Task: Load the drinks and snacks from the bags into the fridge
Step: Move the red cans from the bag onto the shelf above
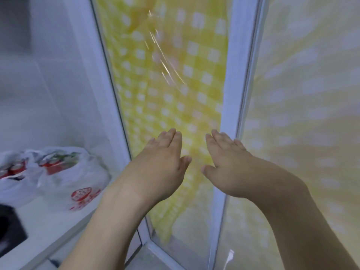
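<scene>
Two white plastic bags (64, 172) sit on a white counter (50, 227) at the lower left; red drink cans show through their tops. My left hand (165, 162) is flat and open, fingers together, stretched toward a glass panel backed by yellow checked cloth (165, 84). Beside it, my right hand (228, 164) is also flat and open, its fingertips at the white vertical frame (231, 94) between two panes. Neither hand holds anything. No fridge interior is visible.
A second glass pane with pale yellow checked cloth (303, 114) fills the right side. A dark object (9, 230) lies on the counter's near left. White wall tiles (48, 84) rise behind the bags. The view is blurred.
</scene>
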The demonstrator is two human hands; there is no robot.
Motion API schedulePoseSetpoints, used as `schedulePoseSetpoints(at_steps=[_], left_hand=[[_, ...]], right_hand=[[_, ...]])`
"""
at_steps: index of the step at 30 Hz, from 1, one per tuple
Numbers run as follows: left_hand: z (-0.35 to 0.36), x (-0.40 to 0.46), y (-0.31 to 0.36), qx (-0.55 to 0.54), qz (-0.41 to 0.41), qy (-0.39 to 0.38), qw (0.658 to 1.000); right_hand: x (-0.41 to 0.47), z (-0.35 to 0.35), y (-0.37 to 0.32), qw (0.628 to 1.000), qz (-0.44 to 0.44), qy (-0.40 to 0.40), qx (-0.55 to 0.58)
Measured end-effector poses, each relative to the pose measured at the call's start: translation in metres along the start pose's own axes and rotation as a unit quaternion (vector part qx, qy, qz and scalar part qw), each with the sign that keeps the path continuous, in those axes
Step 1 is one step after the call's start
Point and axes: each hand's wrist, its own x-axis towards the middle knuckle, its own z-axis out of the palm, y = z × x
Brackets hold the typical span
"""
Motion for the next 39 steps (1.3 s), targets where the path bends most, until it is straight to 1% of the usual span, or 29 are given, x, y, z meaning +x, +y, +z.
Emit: schedulePoseSetpoints(at_steps=[6,11,21,28,39], left_hand=[[-0.012,-0.037,-0.071,-0.001,-0.086,0.012,0.996],[-0.023,-0.07,-0.123,-0.005,-0.162,0.027,0.986],[-0.026,-0.125,-0.22,0.001,-0.278,0.026,0.96],[-0.019,-0.126,-0.282,0.01,-0.342,0.038,0.939],[-0.026,-0.088,-0.361,0.037,-0.431,0.046,0.9]], right_hand=[[0.033,0.009,-0.075,0.997,-0.082,-0.008,0.006],[0.052,0.019,-0.136,0.989,-0.145,-0.015,0.006],[0.087,0.043,-0.248,0.965,-0.254,-0.072,0.005],[0.14,0.059,-0.307,0.943,-0.319,-0.097,-0.015],[0.241,0.064,-0.38,0.902,-0.422,-0.093,-0.016]])
